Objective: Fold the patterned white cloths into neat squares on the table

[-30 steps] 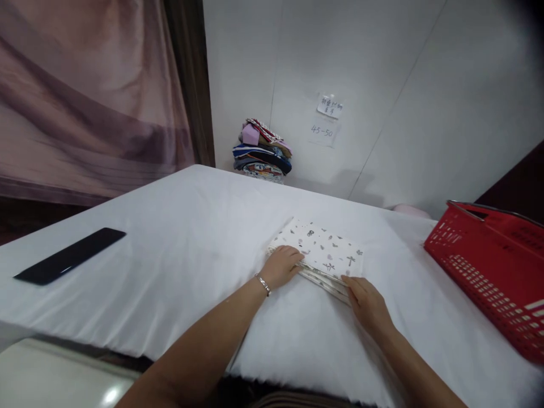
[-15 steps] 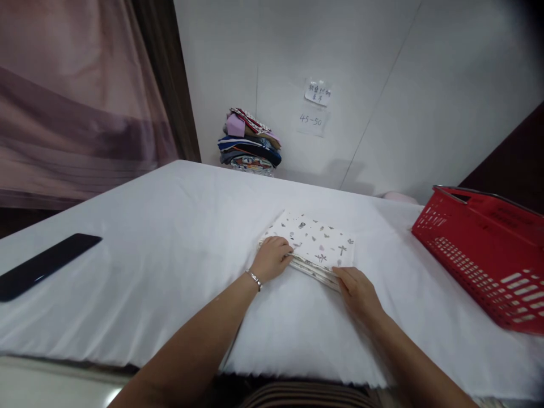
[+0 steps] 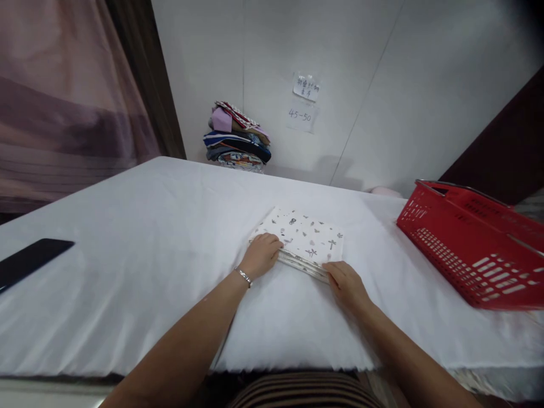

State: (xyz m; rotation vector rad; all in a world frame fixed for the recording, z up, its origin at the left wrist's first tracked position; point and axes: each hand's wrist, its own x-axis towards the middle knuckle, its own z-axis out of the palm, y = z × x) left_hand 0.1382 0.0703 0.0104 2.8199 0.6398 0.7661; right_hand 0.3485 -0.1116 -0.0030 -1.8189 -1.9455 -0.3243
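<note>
A folded white cloth (image 3: 304, 233) printed with small grey plants and animals lies on the white-covered table (image 3: 178, 226), its layered edge facing me. My left hand (image 3: 262, 253) is closed on the near left corner, fingers on top and the thumb hidden. At the near right corner, my right hand (image 3: 346, 283) grips the layers in the same way, fingertips over the edge. A silver bracelet (image 3: 243, 276) circles my left wrist.
On the right stands a red plastic basket (image 3: 467, 243). A black phone-like slab (image 3: 32, 258) lies at the left. Several folded cloths (image 3: 238, 139) are stacked by the wall, near paper notes (image 3: 301, 115). A pinkish curtain (image 3: 63, 102) hangs at the left.
The whole view has shifted slightly, with the scene sitting a little further left. Both hands stay at the same corners of the folded cloth.
</note>
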